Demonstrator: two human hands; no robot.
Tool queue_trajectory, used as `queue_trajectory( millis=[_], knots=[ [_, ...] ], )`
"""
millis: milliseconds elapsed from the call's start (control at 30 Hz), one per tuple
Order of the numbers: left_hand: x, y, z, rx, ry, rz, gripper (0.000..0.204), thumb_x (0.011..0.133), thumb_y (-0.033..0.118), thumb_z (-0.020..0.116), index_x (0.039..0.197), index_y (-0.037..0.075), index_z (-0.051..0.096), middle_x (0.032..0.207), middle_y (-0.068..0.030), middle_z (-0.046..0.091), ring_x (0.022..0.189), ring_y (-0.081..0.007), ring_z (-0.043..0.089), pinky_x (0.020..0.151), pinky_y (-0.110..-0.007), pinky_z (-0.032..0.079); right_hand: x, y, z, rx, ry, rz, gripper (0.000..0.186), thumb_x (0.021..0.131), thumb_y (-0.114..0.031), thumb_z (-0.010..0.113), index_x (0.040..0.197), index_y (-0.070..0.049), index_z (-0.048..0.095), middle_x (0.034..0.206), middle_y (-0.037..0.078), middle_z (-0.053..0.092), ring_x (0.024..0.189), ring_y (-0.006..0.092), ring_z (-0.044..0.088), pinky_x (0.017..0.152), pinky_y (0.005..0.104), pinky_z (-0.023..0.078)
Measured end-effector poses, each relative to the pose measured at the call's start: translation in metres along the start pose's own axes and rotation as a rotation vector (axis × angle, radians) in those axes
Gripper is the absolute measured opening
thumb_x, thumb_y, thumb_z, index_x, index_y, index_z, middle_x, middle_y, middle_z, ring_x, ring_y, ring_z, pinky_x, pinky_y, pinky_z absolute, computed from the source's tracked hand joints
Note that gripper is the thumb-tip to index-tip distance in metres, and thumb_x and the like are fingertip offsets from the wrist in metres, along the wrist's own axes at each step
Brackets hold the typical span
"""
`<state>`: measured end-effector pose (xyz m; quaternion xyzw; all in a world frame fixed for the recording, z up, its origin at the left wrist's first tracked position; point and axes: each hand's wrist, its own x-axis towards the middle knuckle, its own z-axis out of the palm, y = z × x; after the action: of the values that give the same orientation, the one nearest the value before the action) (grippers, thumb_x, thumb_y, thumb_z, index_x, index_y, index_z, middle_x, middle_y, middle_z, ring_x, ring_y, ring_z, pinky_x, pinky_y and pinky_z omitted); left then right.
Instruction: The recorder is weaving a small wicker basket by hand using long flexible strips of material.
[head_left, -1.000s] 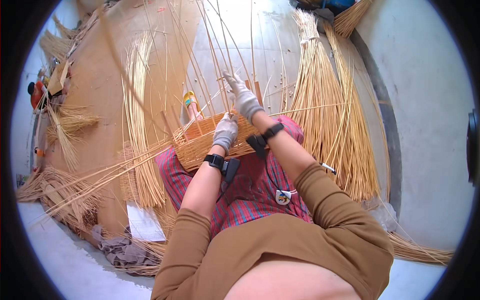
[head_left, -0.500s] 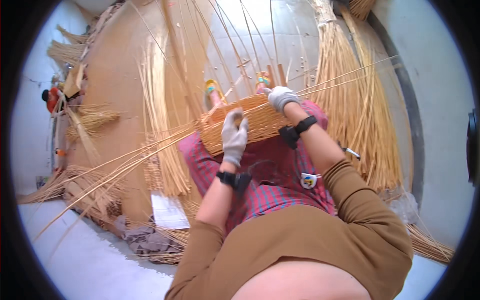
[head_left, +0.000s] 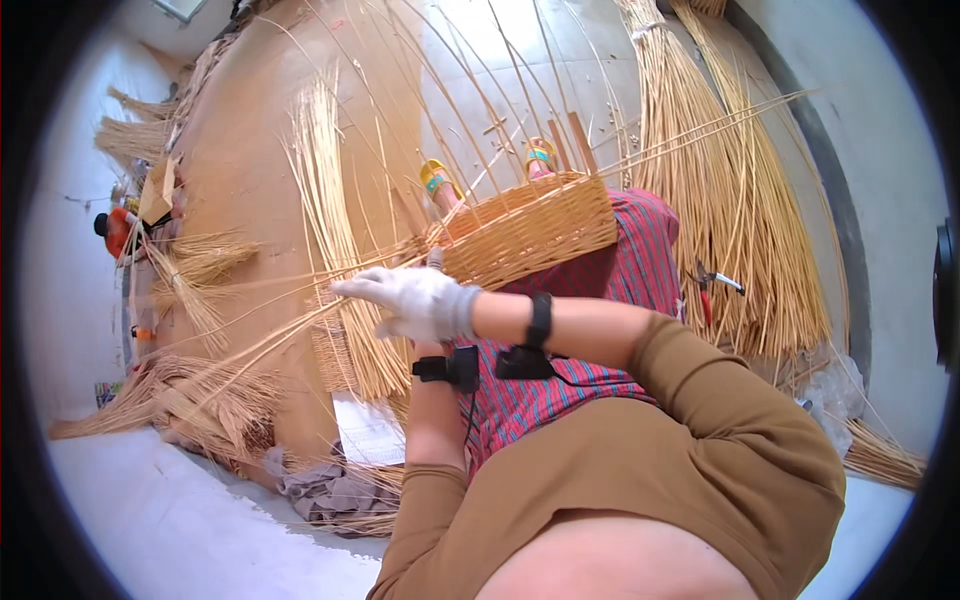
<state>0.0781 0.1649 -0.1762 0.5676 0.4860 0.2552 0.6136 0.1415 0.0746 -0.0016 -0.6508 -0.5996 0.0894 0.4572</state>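
Note:
A rectangular woven wicker basket rests on my knees over striped cloth, with upright slats and long loose rods rising from it. My gloved right hand reaches across to the left, fingers stretched out among the long rods that trail from the basket's left end. My left hand is mostly hidden behind it; only gloved fingertips show at the basket's left end, and what they hold cannot be made out.
Cane bundles lie at the right, left and beside me. Red-handled pruning shears lie near my right knee. My sandalled feet are beyond the basket. A white sheet and grey cloth lie at lower left.
My right hand has left the basket's right part and swung leftward across to its left end, now covering much of my left hand. The basket sits farther right in the view.

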Motion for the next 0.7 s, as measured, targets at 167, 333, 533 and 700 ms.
queue_trajectory(
  millis=[167, 333, 533, 700],
  knots=[
    [-0.010, 0.005, -0.010, 0.055, 0.149, 0.315, 0.022, 0.100, 0.016, 0.066, 0.116, 0.002, 0.062, 0.109, -0.0078, 0.069, 0.098, -0.0212, 0.067, 0.092, -0.037, 0.053, -0.024, 0.091, -0.047, 0.486, 0.314, -0.019, 0.027, 0.095, 0.010, 0.056, 0.117, -0.003, 0.063, 0.108, 0.007, 0.072, 0.094, 0.0129, 0.070, 0.079, 0.0278, 0.060],
    [-0.071, 0.044, 0.044, 0.512, -0.075, 0.687, 0.029, 0.095, 0.007, 0.065, 0.123, 0.007, 0.060, 0.106, -0.0143, 0.069, 0.099, -0.0273, 0.070, 0.088, -0.039, 0.055, -0.084, 0.179, -0.041, 0.941, 0.840, 0.907, 0.011, 0.104, -0.014, 0.057, 0.114, -0.010, 0.061, 0.094, 0.008, 0.074, 0.070, 0.0176, 0.072, 0.051, 0.0284, 0.056],
    [0.005, 0.071, 0.054, 0.068, -0.345, -0.139, 0.034, 0.102, 0.017, 0.061, 0.130, 0.009, 0.044, 0.107, -0.0179, 0.068, 0.062, -0.0298, 0.072, 0.049, -0.039, 0.059, -0.063, 0.186, -0.041, 0.699, 0.668, 0.859, 0.007, 0.102, -0.016, 0.061, 0.107, -0.012, 0.060, 0.089, 0.007, 0.073, 0.069, 0.0168, 0.071, 0.051, 0.0297, 0.054],
    [0.013, 0.042, 0.074, 0.338, -0.185, 0.176, 0.027, 0.099, 0.019, 0.065, 0.114, 0.009, 0.045, 0.089, -0.0140, 0.067, 0.059, -0.0330, 0.072, 0.044, -0.043, 0.061, 0.045, 0.191, -0.044, -0.086, 0.261, 0.104, 0.039, 0.093, -0.004, 0.063, 0.130, -0.013, 0.058, 0.111, 0.018, 0.071, 0.104, 0.0343, 0.070, 0.088, 0.0379, 0.055]
  ],
)
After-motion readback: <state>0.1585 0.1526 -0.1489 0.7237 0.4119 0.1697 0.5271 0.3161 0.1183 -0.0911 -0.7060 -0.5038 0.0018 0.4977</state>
